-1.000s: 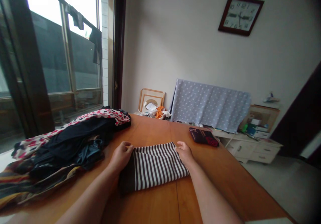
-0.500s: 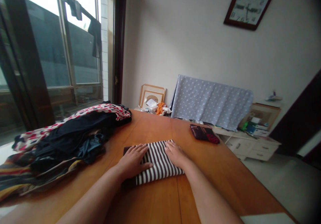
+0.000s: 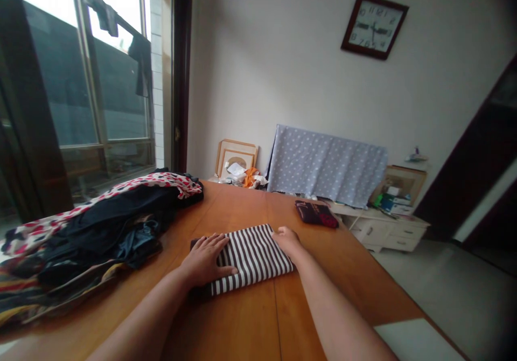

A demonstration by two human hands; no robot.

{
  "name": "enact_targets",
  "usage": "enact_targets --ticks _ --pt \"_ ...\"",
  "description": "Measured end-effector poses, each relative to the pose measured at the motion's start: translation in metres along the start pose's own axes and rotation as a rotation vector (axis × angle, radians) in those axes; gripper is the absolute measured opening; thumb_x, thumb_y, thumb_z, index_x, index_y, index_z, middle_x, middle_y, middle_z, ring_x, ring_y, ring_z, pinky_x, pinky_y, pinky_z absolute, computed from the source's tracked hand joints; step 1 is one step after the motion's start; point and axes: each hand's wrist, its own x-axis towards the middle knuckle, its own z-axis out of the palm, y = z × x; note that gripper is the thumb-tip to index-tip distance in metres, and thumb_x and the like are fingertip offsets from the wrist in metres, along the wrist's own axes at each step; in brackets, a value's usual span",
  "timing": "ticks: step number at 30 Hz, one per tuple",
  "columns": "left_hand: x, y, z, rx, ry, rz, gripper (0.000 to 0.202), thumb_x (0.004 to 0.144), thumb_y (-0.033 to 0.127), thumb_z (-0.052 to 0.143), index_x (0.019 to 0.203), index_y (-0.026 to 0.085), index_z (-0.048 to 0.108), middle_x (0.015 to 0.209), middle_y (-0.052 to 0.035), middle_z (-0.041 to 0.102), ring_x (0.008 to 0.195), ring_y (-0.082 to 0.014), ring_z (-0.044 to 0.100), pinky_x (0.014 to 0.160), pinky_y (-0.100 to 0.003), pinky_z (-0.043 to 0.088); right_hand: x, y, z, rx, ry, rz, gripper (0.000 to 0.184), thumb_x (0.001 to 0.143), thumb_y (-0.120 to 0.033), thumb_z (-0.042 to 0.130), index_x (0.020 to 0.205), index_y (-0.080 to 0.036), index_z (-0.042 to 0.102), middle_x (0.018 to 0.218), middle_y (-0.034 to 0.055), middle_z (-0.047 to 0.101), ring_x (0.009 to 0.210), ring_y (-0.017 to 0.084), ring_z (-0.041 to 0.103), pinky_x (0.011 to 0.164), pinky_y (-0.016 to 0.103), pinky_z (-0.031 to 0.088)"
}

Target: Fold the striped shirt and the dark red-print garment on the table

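A black-and-white striped garment [image 3: 252, 256], folded into a flat rectangle, lies on the wooden table in front of me. My left hand [image 3: 208, 258] rests flat on its left part with the fingers spread, beside a dark strip along that edge. At the far right edge of the garment, my right hand [image 3: 287, 240] has its fingers curled in and closed at the border; the fingertips are partly hidden. Further back on the right lies a dark folded garment [image 3: 316, 213] with a red patch.
A heap of loose clothes [image 3: 117, 215], dark, dotted and striped, covers the table's left side. Behind the wooden table [image 3: 238, 202] stand a polka-dot cloth [image 3: 327, 164] over something wide and a white cabinet [image 3: 388, 231]. A pale sheet [image 3: 418, 339] lies at the near right corner.
My right hand has gone from lying flat on the striped garment to curled fingers at its right edge. My left hand stays flat. The view has shifted slightly to the right.
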Motion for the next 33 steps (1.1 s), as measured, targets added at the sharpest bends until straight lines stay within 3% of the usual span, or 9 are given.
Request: enact_targets --ticks 4,9,13,17,21,26,29,33 --pt "0.0 0.002 -0.005 0.014 -0.006 0.019 0.106 0.072 0.089 0.051 0.154 0.022 0.044 0.163 -0.0119 0.036 0.153 -0.0343 0.026 0.125 -0.052 0.018 -0.015 -0.008 -0.003 0.027 -0.032 0.096 0.028 0.068 -0.029 0.078 0.092 -0.018 0.072 0.087 0.0075 0.076 0.086 0.024 0.071 0.072 0.027 0.051" --pt "-0.003 0.006 -0.013 0.097 0.035 -0.057 0.103 0.071 0.087 0.055 0.151 0.024 0.048 0.164 -0.0115 0.035 0.154 -0.0382 0.02 0.123 -0.057 0.015 -0.045 -0.012 -0.013 0.085 -0.052 0.175 0.023 0.063 -0.022 0.077 0.085 -0.016 0.07 0.076 0.0074 0.074 0.074 0.023 0.07 0.063 0.027 0.05" --pt "-0.015 0.019 -0.019 0.165 0.151 -0.127 0.073 0.083 0.067 0.058 0.144 0.026 0.054 0.156 -0.0126 0.046 0.146 -0.0365 0.035 0.116 -0.052 0.029 -0.08 -0.002 -0.031 0.123 -0.03 0.181 0.023 0.064 -0.02 0.074 0.086 -0.017 0.07 0.081 0.0064 0.076 0.079 0.022 0.071 0.066 0.026 0.051" --pt "-0.041 0.049 -0.017 0.184 0.285 -0.235 0.044 0.094 0.052 0.046 0.123 0.025 0.064 0.125 -0.0137 0.064 0.116 -0.0315 0.059 0.095 -0.044 0.045 -0.127 0.012 -0.039 0.185 0.038 0.115 0.03 0.065 -0.019 0.073 0.094 -0.021 0.069 0.094 0.0056 0.077 0.087 0.022 0.071 0.07 0.026 0.053" --pt "-0.071 0.08 -0.001 0.087 0.299 -0.346 0.047 0.097 0.057 0.036 0.117 0.024 0.063 0.119 -0.0125 0.063 0.102 -0.0286 0.064 0.083 -0.04 0.047 -0.191 0.016 -0.029 0.351 0.091 0.045 0.033 0.069 -0.028 0.072 0.1 -0.023 0.064 0.101 0.0062 0.076 0.085 0.022 0.072 0.061 0.025 0.052" --pt "-0.091 0.092 0.012 0.027 0.279 -0.267 0.045 0.097 0.055 0.039 0.118 0.023 0.063 0.125 -0.0123 0.063 0.111 -0.0273 0.062 0.094 -0.038 0.046 -0.259 0.017 -0.035 0.455 -0.059 0.151 0.035 0.083 -0.053 0.062 0.094 -0.021 0.057 0.07 0.002 0.069 0.051 0.016 0.063 0.04 0.02 0.032" --pt "-0.095 0.096 0.01 0.006 0.286 -0.316 0.049 0.098 0.055 0.036 0.125 0.023 0.061 0.135 -0.013 0.06 0.116 -0.0294 0.061 0.097 -0.041 0.046 -0.267 0.028 -0.058 0.469 0.07 0.124 0.039 0.086 -0.058 0.056 0.081 -0.02 0.055 0.061 -0.0005 0.062 0.046 0.012 0.055 0.043 0.02 0.033" --pt "-0.1 0.112 0.013 -0.006 0.272 -0.38 0.055 0.098 0.059 0.031 0.135 0.027 0.055 0.152 -0.0124 0.048 0.125 -0.0354 0.057 0.1 -0.053 0.044 -0.254 0.046 -0.079 0.476 0.253 0.041 0.032 0.086 -0.051 0.057 0.085 -0.019 0.06 0.077 0.0034 0.068 0.066 0.014 0.063 0.056 0.021 0.044"
